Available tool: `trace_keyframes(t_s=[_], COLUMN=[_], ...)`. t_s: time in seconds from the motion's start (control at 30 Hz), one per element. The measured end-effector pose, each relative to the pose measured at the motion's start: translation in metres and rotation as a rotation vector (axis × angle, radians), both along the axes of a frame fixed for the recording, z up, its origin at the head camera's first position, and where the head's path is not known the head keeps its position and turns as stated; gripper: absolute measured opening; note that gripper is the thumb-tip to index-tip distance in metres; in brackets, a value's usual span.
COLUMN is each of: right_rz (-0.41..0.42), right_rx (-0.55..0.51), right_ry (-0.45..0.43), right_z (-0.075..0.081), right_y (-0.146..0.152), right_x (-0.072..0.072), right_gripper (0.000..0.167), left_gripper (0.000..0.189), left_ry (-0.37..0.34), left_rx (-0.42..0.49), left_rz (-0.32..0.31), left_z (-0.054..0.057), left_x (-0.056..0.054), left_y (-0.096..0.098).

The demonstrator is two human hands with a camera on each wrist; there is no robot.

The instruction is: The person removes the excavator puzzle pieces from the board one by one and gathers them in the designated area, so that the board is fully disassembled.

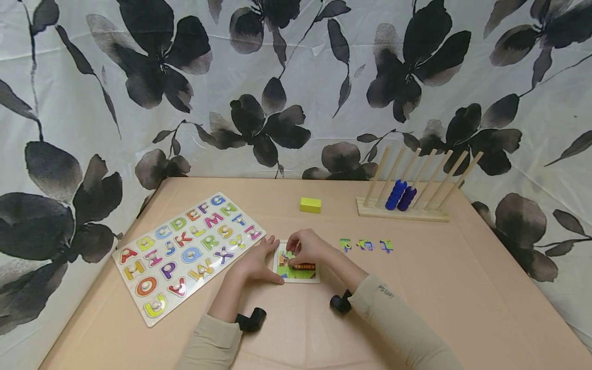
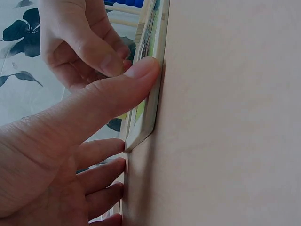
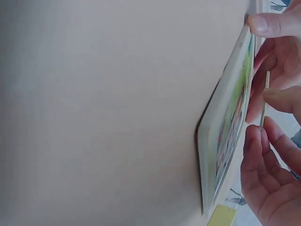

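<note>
A small framed picture puzzle [image 1: 302, 281] with a green scene lies flat on the table in the head view. My left hand [image 1: 253, 263] rests at its left side, thumb [image 2: 141, 70] laid on the puzzle's frame and the other fingers stretched out along the edge, tips down by the table. Over the puzzle, my right hand [image 1: 306, 247] pinches a thin flat puzzle piece [image 3: 265, 106] between thumb and fingers. The right wrist view shows this piece edge-on, held up off the picture; its face is hidden.
Three loose puzzle pieces [image 1: 365, 245] lie in a row to the right. A white alphabet board [image 1: 185, 257] with coloured letters is at the left. Behind stand a yellow block [image 1: 310, 205] and a wooden peg rack [image 1: 402, 211] with blue and purple beads.
</note>
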State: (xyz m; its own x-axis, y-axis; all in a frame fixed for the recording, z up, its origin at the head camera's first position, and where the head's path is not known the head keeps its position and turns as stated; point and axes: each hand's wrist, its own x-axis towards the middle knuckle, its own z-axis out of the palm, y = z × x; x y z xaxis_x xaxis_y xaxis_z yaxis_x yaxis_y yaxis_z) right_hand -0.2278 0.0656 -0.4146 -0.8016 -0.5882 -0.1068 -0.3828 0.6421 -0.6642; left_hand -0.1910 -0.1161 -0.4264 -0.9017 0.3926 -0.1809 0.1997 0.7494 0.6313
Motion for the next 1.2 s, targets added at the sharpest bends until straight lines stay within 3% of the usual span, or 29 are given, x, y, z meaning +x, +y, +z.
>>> trace_keyframes(t_s=[0.3,1.2], right_rz=[-0.063,-0.160], right_rx=[-0.038,-0.096], right_ry=[-0.033,0.035], right_z=[-0.001,-0.007], right_y=[0.024,0.110], right_x=[0.001,0.014], right_gripper=[0.024,0.025], left_gripper=[0.098,0.099], left_ry=[0.002,0.015], left_rx=[0.001,-0.021], left_rz=[0.004,0.012], left_z=[-0.001,-0.001], left_x=[0.001,0.002], left_y=[0.001,0.001])
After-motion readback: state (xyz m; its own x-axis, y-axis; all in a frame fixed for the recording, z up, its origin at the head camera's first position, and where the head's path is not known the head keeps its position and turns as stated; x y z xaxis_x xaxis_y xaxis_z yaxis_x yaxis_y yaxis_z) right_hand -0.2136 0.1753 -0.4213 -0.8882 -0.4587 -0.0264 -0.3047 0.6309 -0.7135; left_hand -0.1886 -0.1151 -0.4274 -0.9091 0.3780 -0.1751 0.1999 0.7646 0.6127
